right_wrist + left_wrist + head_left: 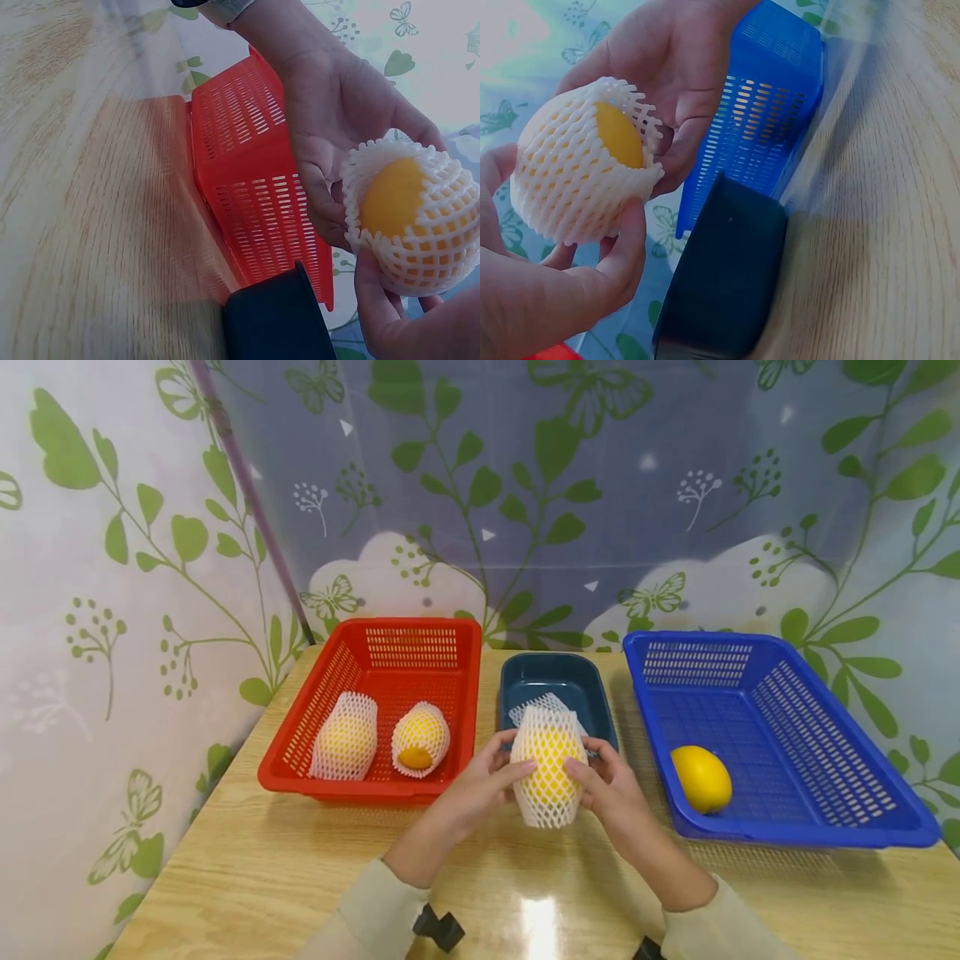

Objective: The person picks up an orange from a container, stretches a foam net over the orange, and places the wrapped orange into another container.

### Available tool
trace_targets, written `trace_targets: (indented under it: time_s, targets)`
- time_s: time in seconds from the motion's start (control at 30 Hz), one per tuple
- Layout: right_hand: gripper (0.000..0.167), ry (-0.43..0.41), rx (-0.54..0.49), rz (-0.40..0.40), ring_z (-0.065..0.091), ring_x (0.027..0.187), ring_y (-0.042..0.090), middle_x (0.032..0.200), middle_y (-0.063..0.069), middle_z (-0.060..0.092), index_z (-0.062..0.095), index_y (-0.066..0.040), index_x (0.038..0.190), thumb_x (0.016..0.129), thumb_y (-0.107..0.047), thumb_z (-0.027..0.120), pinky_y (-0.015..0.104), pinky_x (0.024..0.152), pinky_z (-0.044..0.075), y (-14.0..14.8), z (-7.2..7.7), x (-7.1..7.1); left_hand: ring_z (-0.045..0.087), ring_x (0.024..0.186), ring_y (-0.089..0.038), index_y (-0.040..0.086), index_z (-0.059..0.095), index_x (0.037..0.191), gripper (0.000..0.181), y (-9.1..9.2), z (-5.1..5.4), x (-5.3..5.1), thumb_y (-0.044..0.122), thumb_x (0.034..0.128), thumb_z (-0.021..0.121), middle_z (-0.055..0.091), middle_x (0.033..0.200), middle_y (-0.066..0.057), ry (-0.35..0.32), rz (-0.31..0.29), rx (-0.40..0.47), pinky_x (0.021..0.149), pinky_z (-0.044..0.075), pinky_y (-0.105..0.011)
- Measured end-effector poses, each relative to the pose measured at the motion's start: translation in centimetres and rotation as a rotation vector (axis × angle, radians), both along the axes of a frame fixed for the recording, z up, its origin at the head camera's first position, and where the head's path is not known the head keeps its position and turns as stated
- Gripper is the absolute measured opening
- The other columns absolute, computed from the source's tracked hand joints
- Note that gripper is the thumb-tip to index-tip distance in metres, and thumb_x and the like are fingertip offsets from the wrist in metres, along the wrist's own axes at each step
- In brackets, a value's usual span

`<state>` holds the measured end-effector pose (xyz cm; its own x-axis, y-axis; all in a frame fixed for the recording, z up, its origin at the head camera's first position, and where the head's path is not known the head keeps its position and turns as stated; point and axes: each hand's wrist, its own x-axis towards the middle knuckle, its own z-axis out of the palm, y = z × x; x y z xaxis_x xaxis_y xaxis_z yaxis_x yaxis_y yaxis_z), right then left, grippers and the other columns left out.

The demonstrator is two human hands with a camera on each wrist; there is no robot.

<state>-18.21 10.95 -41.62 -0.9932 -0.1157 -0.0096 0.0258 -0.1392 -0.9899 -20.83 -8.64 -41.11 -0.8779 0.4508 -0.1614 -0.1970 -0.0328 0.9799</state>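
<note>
A yellow fruit in a white foam net (pixel 550 767) is held up between both hands, above the table's near part and in front of the dark teal tray. My left hand (pixel 480 785) grips its left side, thumb on the net. From the right, my right hand (pixel 617 793) grips it the same way. In the left wrist view the netted fruit (pixel 577 165) shows bare yellow skin at the net's open end, with my left hand (pixel 562 277) below it. The right wrist view shows the netted fruit (pixel 420 217) and my right hand (pixel 337 120) around it.
At the left, a red basket (pixel 367 789) holds two netted fruits (pixel 345 739), (pixel 420 739). The teal tray (pixel 558 668) holds a white foam net (pixel 536 706). On the right, a blue basket (pixel 795 831) contains one bare yellow fruit (pixel 701 778).
</note>
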Motion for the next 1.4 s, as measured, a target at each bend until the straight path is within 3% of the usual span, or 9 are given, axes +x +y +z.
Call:
trace_targets:
  time_s: [0.17, 0.3, 0.43, 0.57, 0.83, 1.0, 1.1, 1.23, 1.4]
  targets:
    - [0.040, 0.003, -0.022, 0.024, 0.062, 0.086, 0.013, 0.104, 0.007, 0.054, 0.036, 0.004, 0.131, 0.097, -0.010, 0.049, 0.026, 0.078, 0.055, 0.1, 0.2, 0.1, 0.054, 0.108, -0.023, 0.017, 0.032, 0.147, 0.061, 0.0, 0.2, 0.0, 0.030, 0.0954, 0.062, 0.050, 0.130, -0.014, -0.006, 0.002, -0.024, 0.101, 0.046, -0.043]
    - [0.040, 0.002, -0.065, 0.107, 0.063, 0.085, 0.012, 0.103, 0.002, 0.059, 0.036, 0.004, 0.134, 0.100, -0.016, 0.041, 0.025, 0.078, 0.055, 0.4, 0.0, 0.0, 0.055, 0.102, -0.023, 0.017, 0.030, 0.143, 0.062, 0.8, 0.5, 0.3, 0.030, 0.0933, 0.065, 0.051, 0.121, -0.013, 0.003, 0.036, -0.066, 0.095, 0.049, -0.041]
    - [0.037, -0.033, -0.130, 0.221, 0.060, 0.089, 0.009, 0.099, -0.006, 0.062, 0.047, -0.011, 0.126, 0.101, -0.022, 0.023, 0.025, 0.081, 0.051, 0.8, -0.5, -0.2, 0.055, 0.096, -0.023, 0.016, 0.026, 0.136, 0.066, 2.0, 0.6, 0.8, 0.031, 0.0891, 0.070, 0.049, 0.113, -0.012, 0.020, 0.096, -0.113, 0.085, 0.053, -0.036]
    - [0.042, -0.071, -0.185, 0.285, 0.056, 0.091, 0.009, 0.099, -0.008, 0.060, 0.053, -0.022, 0.113, 0.100, -0.026, 0.013, 0.026, 0.081, 0.047, 1.0, -1.0, -0.7, 0.056, 0.094, -0.023, 0.016, 0.025, 0.131, 0.066, 2.7, 0.6, 1.0, 0.031, 0.0869, 0.072, 0.049, 0.112, -0.013, 0.028, 0.135, -0.142, 0.080, 0.051, -0.032]
    - [0.039, -0.096, -0.190, 0.285, 0.056, 0.092, 0.010, 0.099, -0.008, 0.059, 0.053, -0.023, 0.111, 0.099, -0.026, 0.016, 0.027, 0.082, 0.046, 1.1, -1.2, -0.8, 0.057, 0.095, -0.023, 0.015, 0.024, 0.133, 0.068, 2.5, 0.3, 0.8, 0.033, 0.0875, 0.071, 0.051, 0.114, -0.013, 0.020, 0.106, -0.143, 0.084, 0.052, -0.035]
    - [0.035, -0.094, -0.186, 0.291, 0.057, 0.095, 0.010, 0.103, -0.008, 0.060, 0.048, -0.027, 0.119, 0.099, -0.023, 0.020, 0.028, 0.086, 0.047, 1.4, -1.2, -0.7, 0.055, 0.099, -0.025, 0.016, 0.023, 0.139, 0.071, 2.0, 0.4, 0.7, 0.032, 0.0883, 0.071, 0.049, 0.118, -0.013, 0.006, 0.069, -0.157, 0.091, 0.051, -0.042]
    - [0.033, -0.087, -0.181, 0.277, 0.059, 0.094, 0.011, 0.104, -0.007, 0.062, 0.041, -0.021, 0.129, 0.099, -0.021, 0.025, 0.027, 0.087, 0.049, 1.4, -1.1, -0.6, 0.054, 0.102, -0.025, 0.015, 0.023, 0.142, 0.071, 1.8, 0.3, 0.5, 0.031, 0.0901, 0.069, 0.048, 0.121, -0.014, -0.014, 0.043, -0.135, 0.094, 0.050, -0.044]
    - [0.035, -0.074, -0.153, 0.231, 0.060, 0.092, 0.012, 0.106, -0.003, 0.060, 0.033, -0.010, 0.133, 0.102, -0.023, 0.036, 0.026, 0.085, 0.051, 1.4, -0.9, -0.5, 0.056, 0.104, -0.026, 0.015, 0.024, 0.145, 0.066, 1.4, 0.0, 0.2, 0.027, 0.0940, 0.064, 0.047, 0.127, -0.015, -0.075, -0.003, -0.035, 0.099, 0.047, -0.046]
    - [0.031, -0.050, -0.179, 0.167, 0.061, 0.090, 0.013, 0.106, 0.001, 0.055, 0.039, -0.013, 0.120, 0.100, -0.032, 0.053, 0.027, 0.082, 0.052, 1.1, -0.8, -0.6, 0.054, 0.110, -0.027, 0.016, 0.025, 0.148, 0.062, 0.8, -0.1, 0.0, 0.026, 0.0967, 0.058, 0.047, 0.132, -0.014, -0.172, -0.038, 0.089, 0.105, 0.042, -0.045]
